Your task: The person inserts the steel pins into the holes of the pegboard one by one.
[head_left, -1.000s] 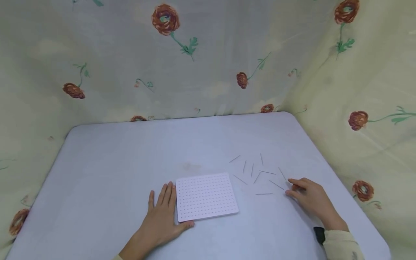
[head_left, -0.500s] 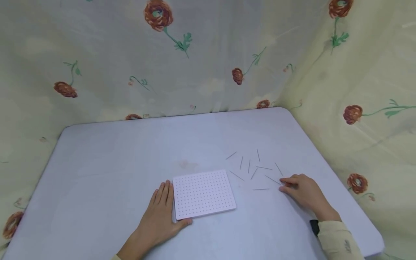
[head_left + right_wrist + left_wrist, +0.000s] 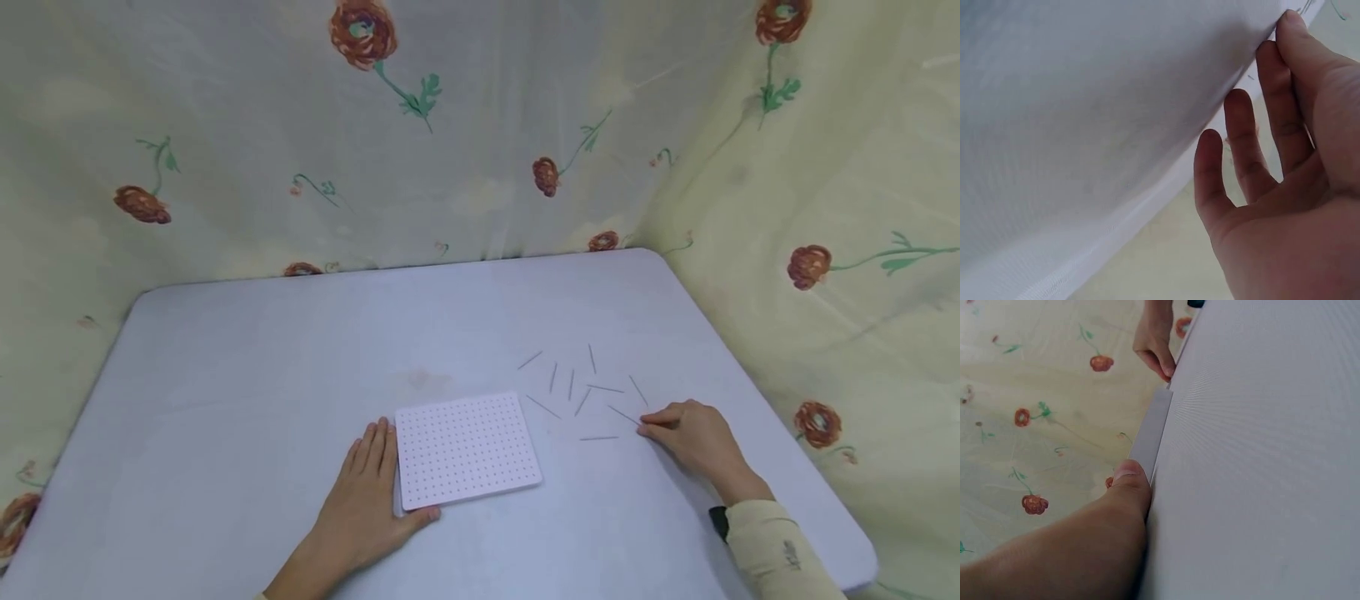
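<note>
A white board (image 3: 467, 450) dotted with rows of small holes lies flat on the table in the head view. My left hand (image 3: 360, 504) rests beside it, straight fingers along its left side and thumb on its front edge. In the left wrist view that thumb touches the side of the board (image 3: 1152, 428). To the right, my right hand (image 3: 697, 442) pinches the near end of a thin dark stick (image 3: 622, 413) between thumb and index finger. Its other fingers are loosely bent in the right wrist view, where the stick itself is hard to make out.
Several more thin sticks (image 3: 599, 438) lie scattered between the board and my right hand, pointing various ways. The white table (image 3: 262, 375) has rounded corners. Flowered cloth (image 3: 450, 167) hangs behind it and along its sides.
My right hand has shifted from between two sticks to the end of one, and its thumb and index finger have come together. My left hand stays at the board; the head view has shifted slightly.
</note>
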`<action>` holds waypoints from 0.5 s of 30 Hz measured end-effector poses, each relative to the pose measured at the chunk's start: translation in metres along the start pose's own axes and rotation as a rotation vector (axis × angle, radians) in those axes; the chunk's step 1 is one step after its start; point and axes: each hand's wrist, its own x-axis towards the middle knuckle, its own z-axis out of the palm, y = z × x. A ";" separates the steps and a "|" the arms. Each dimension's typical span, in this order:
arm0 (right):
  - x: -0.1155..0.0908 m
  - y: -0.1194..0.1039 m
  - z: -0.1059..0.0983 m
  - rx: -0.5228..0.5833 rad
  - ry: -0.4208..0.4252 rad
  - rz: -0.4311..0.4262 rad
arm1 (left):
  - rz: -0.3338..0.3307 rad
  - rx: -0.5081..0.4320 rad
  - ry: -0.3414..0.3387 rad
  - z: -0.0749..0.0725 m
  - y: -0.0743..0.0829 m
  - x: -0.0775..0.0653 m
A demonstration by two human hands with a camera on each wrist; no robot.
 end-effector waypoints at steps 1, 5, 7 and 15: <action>0.000 0.000 0.000 -0.009 -0.004 0.000 | 0.000 0.000 0.000 0.000 0.000 0.000; 0.002 -0.002 -0.002 -0.031 -0.007 -0.018 | -0.001 0.000 0.002 0.001 0.000 -0.001; 0.004 -0.002 -0.003 -0.042 -0.005 -0.035 | -0.003 0.003 0.002 0.000 0.001 -0.001; 0.005 -0.004 -0.002 -0.044 -0.020 -0.066 | 0.003 -0.003 0.009 0.000 -0.001 -0.002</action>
